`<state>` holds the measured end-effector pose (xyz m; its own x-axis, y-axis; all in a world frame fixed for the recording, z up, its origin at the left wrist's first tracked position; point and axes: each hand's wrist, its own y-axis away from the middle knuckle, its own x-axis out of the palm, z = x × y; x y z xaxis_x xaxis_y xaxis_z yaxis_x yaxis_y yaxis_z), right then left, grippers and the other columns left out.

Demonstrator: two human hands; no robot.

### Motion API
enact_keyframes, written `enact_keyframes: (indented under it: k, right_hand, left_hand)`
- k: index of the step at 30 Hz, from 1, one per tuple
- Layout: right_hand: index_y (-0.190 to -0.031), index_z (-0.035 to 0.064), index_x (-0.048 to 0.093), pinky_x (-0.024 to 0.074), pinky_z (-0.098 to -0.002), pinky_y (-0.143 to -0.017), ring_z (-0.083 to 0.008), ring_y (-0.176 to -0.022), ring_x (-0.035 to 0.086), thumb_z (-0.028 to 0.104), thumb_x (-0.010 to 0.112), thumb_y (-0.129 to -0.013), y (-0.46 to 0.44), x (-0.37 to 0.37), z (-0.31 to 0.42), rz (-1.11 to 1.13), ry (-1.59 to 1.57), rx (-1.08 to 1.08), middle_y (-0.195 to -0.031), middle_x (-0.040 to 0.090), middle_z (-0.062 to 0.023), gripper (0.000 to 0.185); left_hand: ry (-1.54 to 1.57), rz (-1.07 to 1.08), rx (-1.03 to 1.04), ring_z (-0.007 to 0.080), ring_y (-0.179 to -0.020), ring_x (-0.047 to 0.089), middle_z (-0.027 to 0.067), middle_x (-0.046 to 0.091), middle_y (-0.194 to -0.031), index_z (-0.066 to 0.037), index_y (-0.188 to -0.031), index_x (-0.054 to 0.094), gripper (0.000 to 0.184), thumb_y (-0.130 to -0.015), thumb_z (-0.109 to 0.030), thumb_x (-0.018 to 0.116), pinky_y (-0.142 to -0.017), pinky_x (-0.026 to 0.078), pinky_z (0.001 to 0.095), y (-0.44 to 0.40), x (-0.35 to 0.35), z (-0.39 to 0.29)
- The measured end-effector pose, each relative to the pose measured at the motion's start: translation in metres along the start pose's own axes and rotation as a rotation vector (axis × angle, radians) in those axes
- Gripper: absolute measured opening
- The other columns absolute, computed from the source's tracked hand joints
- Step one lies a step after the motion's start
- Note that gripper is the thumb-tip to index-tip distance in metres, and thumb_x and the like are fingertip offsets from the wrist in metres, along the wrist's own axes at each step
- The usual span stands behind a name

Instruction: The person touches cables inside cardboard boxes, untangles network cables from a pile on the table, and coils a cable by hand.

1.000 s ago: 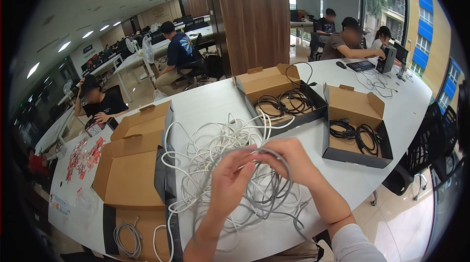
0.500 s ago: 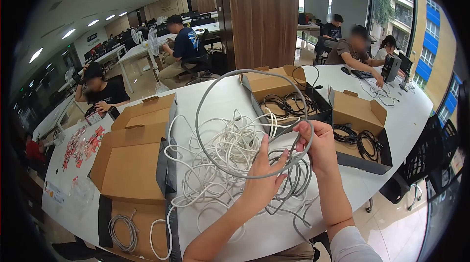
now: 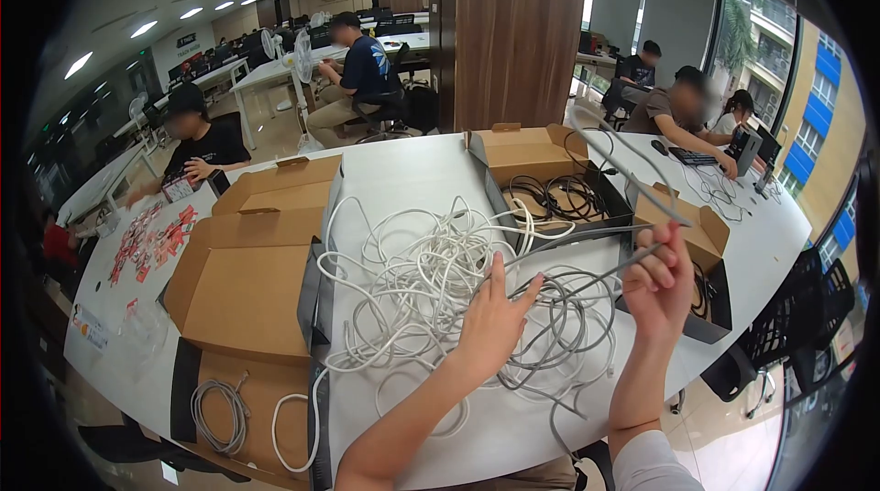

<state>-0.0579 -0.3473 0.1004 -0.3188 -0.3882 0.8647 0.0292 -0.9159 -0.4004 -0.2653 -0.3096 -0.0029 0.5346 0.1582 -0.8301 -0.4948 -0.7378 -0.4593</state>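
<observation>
A loop of grey network cable (image 3: 632,161) is pinched in my right hand (image 3: 662,285), raised to the right of the pile, in front of the far right box. The grey strands run from its fingers back toward the heap. My left hand (image 3: 495,321) lies with its fingers apart at the edge of the tangled white cables (image 3: 449,257), by a bundle of grey cables (image 3: 573,317). Its lower fingers are partly hidden, but nothing shows gripped in them. The tangle spreads over the middle of the white table (image 3: 412,175).
An open cardboard box (image 3: 243,289) at left holds a coiled grey cable (image 3: 220,413). Black cables (image 3: 555,198) lie in the back box (image 3: 522,150); another box (image 3: 701,239) stands at right. Red packets (image 3: 151,239) lie at far left. Several people sit around at tables.
My right hand has moved right, pulling the grey loop away from in front of my left hand. My left hand has stayed near the pile. The view has turned slightly left.
</observation>
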Motion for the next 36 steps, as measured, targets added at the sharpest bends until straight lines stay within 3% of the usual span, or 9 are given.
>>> enact_keyframes:
  k: [8,14,18,22,23,29,32,34,36]
  right_hand:
    - [-0.088,0.0034,0.049,0.0303,-0.0229,-0.041,-0.0069,-0.044,0.036,0.028,0.035,-0.104,-0.001,0.004,0.015,0.177,0.011,-0.183,-0.064,0.037,0.0019,0.032]
    - [-0.087,0.0056,0.051,0.0275,-0.0218,-0.042,-0.0056,-0.045,0.032,0.028,0.037,-0.104,-0.009,0.003,0.019,0.072,0.11,-0.229,-0.06,0.033,0.0043,0.031]
    - [-0.086,0.0079,0.052,0.0262,-0.0209,-0.045,-0.0047,-0.047,0.03,0.028,0.042,-0.102,-0.021,-0.009,0.02,-0.131,0.198,-0.203,-0.058,0.03,0.0063,0.028]
    - [-0.083,0.0099,0.052,0.036,-0.026,-0.058,-0.0094,-0.06,0.039,0.029,0.047,-0.1,-0.028,-0.007,0.012,-0.288,0.276,-0.158,-0.066,0.039,0.0038,0.027]
    - [-0.082,0.0098,0.051,0.0413,-0.0302,-0.068,-0.0135,-0.068,0.045,0.029,0.047,-0.1,-0.027,-0.012,0.014,-0.162,0.317,-0.121,-0.073,0.044,0.0009,0.026]
    - [-0.09,0.0025,0.057,0.0489,-0.0291,-0.071,-0.0158,-0.078,0.059,0.022,0.051,-0.098,-0.012,-0.005,-0.002,0.065,0.846,-0.094,-0.086,0.059,-0.0069,0.022]
    - [-0.105,-0.0013,0.065,0.0481,-0.0267,-0.069,-0.0147,-0.081,0.062,0.011,0.057,-0.093,-0.013,-0.003,-0.008,0.234,1.366,-0.088,-0.084,0.064,-0.0068,0.02]
    - [-0.109,-0.0014,0.063,0.0479,-0.031,-0.075,-0.0212,-0.088,0.062,0.013,0.068,-0.084,-0.012,0.002,-0.014,0.485,1.732,-0.091,-0.091,0.064,-0.0089,0.028]
    - [-0.107,-0.0011,0.063,0.0475,-0.0317,-0.076,-0.0218,-0.091,0.06,0.008,0.07,-0.081,-0.008,0.008,-0.024,0.498,1.819,-0.14,-0.097,0.062,-0.0096,0.028]
  left_hand:
    - [0.116,0.077,-0.09,0.0372,-0.084,0.066,0.0264,0.04,-0.137,-0.022,-0.138,0.045,0.065,-0.079,-0.006,0.066,-0.07,0.055,0.0434,-0.003,-0.034,-0.002]
    - [0.388,-0.101,-0.033,0.0294,-0.083,0.066,0.0157,0.056,-0.127,-0.008,-0.111,0.063,0.035,-0.077,-0.007,0.07,-0.065,0.053,0.0359,-0.004,-0.033,0.027]
    - [0.505,-0.033,-0.118,0.025,-0.082,0.066,0.0154,0.059,-0.125,-0.002,-0.095,0.062,0.021,-0.078,-0.008,0.071,-0.065,0.051,0.033,-0.004,-0.045,0.031]
    - [0.514,-0.089,-0.107,0.022,-0.078,0.065,0.0159,0.06,-0.122,0.0,-0.091,0.058,0.018,-0.079,-0.006,0.07,-0.061,0.049,0.0318,-0.003,-0.046,0.025]
    - [0.51,-0.101,-0.105,0.0212,-0.077,0.065,0.0162,0.061,-0.122,0.001,-0.092,0.057,0.018,-0.08,-0.006,0.069,-0.061,0.049,0.0317,-0.004,-0.048,0.021]
    - [0.573,0.075,-0.385,0.0125,-0.076,0.063,0.0099,0.068,-0.091,-0.003,-0.093,0.051,0.016,-0.085,-0.002,0.064,-0.063,0.045,0.0253,-0.009,-0.072,0.006]
    - [0.736,-0.122,-0.285,0.0109,-0.076,0.062,0.0061,0.065,-0.075,-0.004,-0.093,0.049,0.016,-0.086,0.0,0.062,-0.067,0.044,0.0224,-0.008,-0.062,0.011]
    - [0.859,-0.142,-0.322,0.0106,-0.077,0.061,0.0057,0.065,-0.079,-0.003,-0.099,0.049,0.017,-0.086,0.002,0.059,-0.072,0.043,0.0225,-0.008,-0.064,0.012]
    - [0.97,-0.218,-0.356,0.0109,-0.078,0.06,0.0053,0.066,-0.082,-0.004,-0.101,0.05,0.018,-0.087,0.002,0.058,-0.073,0.043,0.023,-0.009,-0.07,0.01]
